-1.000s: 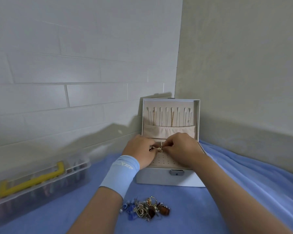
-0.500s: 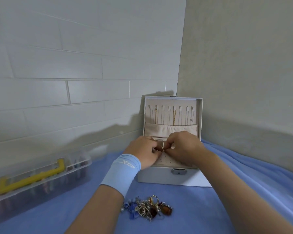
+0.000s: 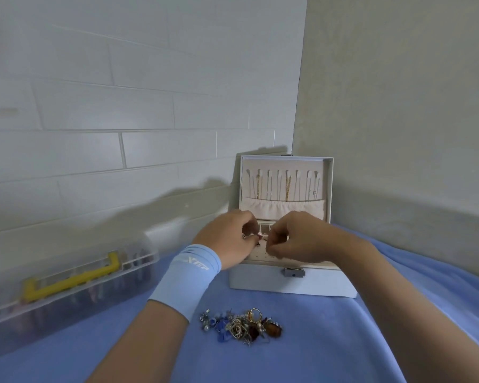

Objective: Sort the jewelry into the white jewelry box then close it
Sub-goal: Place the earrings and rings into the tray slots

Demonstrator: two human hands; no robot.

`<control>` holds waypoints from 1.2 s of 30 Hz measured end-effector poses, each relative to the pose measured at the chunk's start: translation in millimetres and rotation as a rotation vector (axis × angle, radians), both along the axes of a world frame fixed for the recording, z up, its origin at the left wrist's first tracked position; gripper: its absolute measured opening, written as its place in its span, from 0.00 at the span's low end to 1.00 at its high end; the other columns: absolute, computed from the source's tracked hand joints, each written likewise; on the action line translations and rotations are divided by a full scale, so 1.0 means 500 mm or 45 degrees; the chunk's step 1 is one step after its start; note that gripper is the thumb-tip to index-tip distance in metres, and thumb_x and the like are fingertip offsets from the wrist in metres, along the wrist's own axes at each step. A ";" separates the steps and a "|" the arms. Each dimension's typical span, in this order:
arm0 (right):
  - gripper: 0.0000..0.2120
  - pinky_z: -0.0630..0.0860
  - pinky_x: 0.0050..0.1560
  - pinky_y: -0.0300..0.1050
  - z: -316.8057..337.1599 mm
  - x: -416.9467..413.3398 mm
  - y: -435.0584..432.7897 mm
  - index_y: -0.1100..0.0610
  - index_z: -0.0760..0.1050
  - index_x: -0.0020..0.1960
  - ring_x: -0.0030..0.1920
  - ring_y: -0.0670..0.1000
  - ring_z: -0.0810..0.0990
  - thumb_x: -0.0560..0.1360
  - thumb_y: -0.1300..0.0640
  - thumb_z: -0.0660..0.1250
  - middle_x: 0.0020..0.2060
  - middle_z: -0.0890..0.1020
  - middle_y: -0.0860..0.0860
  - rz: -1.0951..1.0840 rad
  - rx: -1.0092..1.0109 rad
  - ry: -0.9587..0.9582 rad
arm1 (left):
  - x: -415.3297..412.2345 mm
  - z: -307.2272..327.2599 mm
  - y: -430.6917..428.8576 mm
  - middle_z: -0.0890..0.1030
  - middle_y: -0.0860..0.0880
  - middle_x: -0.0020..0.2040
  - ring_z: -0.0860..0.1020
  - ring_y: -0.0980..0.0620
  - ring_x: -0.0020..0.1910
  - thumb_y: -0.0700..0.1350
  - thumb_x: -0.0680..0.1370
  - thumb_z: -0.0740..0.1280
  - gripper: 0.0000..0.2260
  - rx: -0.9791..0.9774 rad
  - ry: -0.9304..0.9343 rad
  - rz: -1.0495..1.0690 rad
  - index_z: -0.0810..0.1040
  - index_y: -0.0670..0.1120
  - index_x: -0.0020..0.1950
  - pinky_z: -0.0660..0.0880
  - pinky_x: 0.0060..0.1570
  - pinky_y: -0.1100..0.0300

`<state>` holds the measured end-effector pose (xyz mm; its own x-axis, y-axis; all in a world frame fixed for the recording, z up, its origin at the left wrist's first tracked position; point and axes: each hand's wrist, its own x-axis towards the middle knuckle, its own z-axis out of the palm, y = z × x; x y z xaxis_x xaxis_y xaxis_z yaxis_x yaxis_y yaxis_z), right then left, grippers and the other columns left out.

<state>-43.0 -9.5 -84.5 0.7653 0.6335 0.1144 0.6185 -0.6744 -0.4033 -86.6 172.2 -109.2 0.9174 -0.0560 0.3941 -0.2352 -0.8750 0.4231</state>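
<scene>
The white jewelry box stands open in the corner, its lid upright with thin chains hanging inside. Both hands hover over the box's perforated tray. My left hand, with a light blue wristband, pinches a small pink-tipped earring. My right hand has its fingers curled and pinches the same tiny piece from the right side. A heap of mixed jewelry lies on the blue cloth in front of the box, between my forearms.
A clear plastic case with a yellow handle sits at the left on the blue cloth. A white brick wall runs behind, and a beige wall closes the right side close to the box.
Both hands stay over the tray and their fingertips have shifted slightly around the small earring. The camera view has tilted a little.
</scene>
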 end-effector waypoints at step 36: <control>0.06 0.71 0.26 0.39 -0.004 -0.061 0.006 0.57 0.78 0.53 0.39 0.51 0.86 0.77 0.58 0.72 0.47 0.86 0.50 0.239 -0.283 0.676 | -0.094 0.003 0.042 0.82 0.57 0.36 0.77 0.58 0.33 0.40 0.78 0.62 0.13 -0.056 0.702 -0.216 0.82 0.56 0.53 0.69 0.34 0.68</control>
